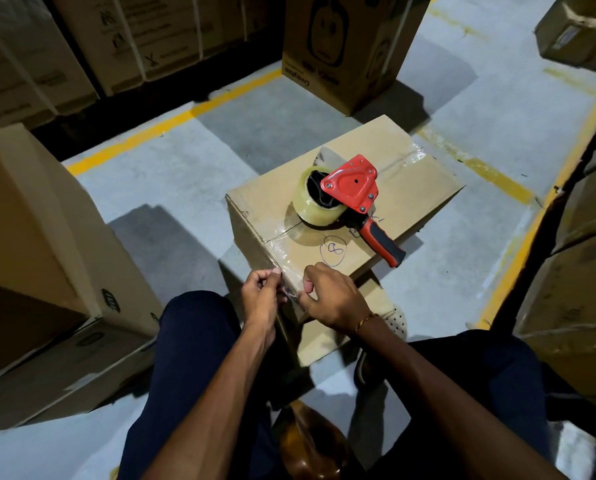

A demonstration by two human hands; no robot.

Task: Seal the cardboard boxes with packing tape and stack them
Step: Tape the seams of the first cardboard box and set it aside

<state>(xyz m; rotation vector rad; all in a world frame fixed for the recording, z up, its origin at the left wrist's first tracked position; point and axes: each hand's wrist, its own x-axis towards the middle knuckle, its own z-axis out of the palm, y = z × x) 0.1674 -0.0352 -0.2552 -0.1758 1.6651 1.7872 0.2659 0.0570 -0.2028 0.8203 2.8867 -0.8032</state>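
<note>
Cardboard box [345, 188] sits on the floor [172, 188] at centre, a red tape gun [350, 199] lying on top. At 6 o'clock of the gun, both hands work the near top edge: left hand [260, 292] and right hand [327, 299], fingers pinching clear tape [289, 268].

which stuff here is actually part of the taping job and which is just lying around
In use: cardboard box, tape dispenser, clear tape end pinched by left hand and right hand.
Lying about: printed carton, strapped cartons, brown tape roll.
</note>
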